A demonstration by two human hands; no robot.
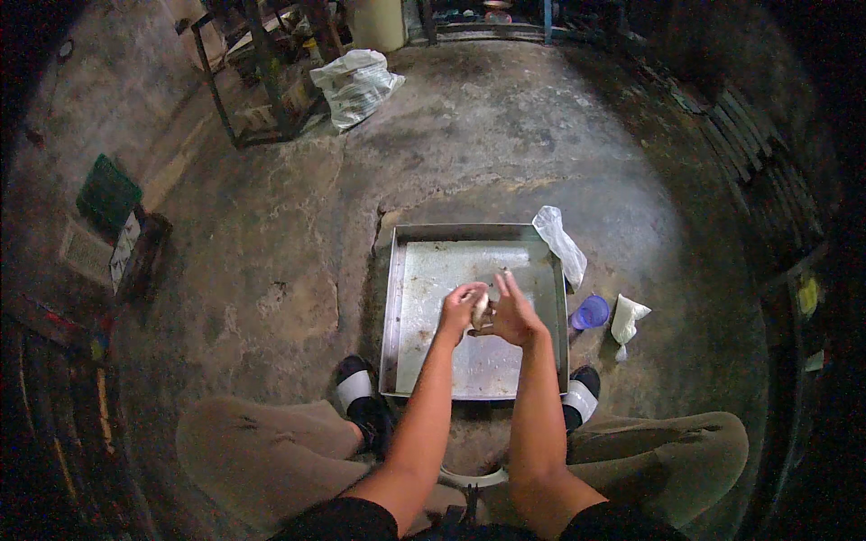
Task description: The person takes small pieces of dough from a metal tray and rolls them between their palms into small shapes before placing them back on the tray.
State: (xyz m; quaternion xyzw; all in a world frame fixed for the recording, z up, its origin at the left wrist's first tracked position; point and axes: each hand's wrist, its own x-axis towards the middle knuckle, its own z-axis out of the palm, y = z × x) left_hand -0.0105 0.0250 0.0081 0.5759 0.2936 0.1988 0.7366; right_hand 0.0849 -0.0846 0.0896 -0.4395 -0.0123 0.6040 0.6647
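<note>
A square metal tray [389, 307] lies on the floor between my feet. Above its middle my left hand [458, 313] has its fingers closed round a pale, soft-looking lump [480, 311]. My right hand [515, 313] is beside it with fingers stretched apart, slightly blurred, the lower ones close to or touching the lump; I cannot tell exactly which. An empty-looking white plastic bag [559, 248] rests against the tray's back right corner. Right of the tray are a purple cup [591, 312] and a small tied bag of white material [629, 320].
My sandalled feet [354, 386] flank the tray. A white sack [354, 90] sits by a dark metal frame [225, 117] at the back left. A green panel [108, 194] leans at the left wall. Dark slatted pieces [740, 144] line the right side of the concrete floor [262, 261].
</note>
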